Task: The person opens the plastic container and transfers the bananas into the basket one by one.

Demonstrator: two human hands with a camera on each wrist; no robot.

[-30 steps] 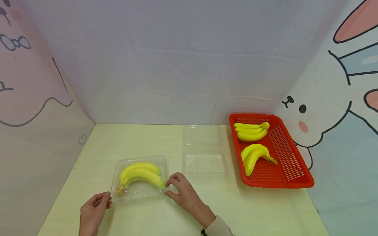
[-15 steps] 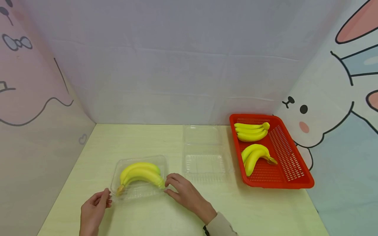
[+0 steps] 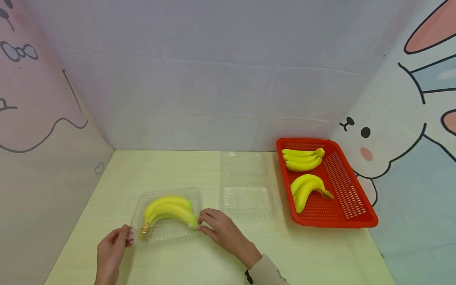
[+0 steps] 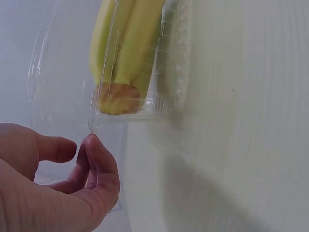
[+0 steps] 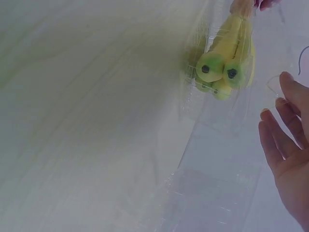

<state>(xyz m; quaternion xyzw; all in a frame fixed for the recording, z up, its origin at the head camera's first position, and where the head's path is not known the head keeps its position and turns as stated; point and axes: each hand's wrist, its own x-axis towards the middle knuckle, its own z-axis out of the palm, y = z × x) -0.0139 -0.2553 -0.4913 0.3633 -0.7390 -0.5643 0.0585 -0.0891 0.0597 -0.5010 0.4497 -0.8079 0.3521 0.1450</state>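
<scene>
A clear plastic clamshell box [image 3: 165, 236] stands on the left part of the table, with a bunch of yellow bananas [image 3: 171, 209] inside. My left hand [image 3: 112, 249] is at the box's near left corner, thumb and fingertips pinching the thin rim. In the left wrist view, the bananas' brown stem end [image 4: 119, 99] lies just beyond those fingertips. At the near right corner my right hand [image 3: 224, 235] pinches the clear edge between thumb and forefinger. The right wrist view shows the green-tinged banana tips [image 5: 217, 72] within the box. How far the lid stands raised is hard to see.
A second clear clamshell box [image 3: 246, 198] lies opened flat right of the first. Farther right is a red plastic basket [image 3: 342, 215] with two banana bunches, one at the back [image 3: 303, 159] and one nearer [image 3: 306, 190]. Cloth walls [image 3: 199, 99] border the table.
My left hand's fingertips have shifted slightly up and left at the box's corner, and the clear edge there has moved with them. My right hand has barely moved.
</scene>
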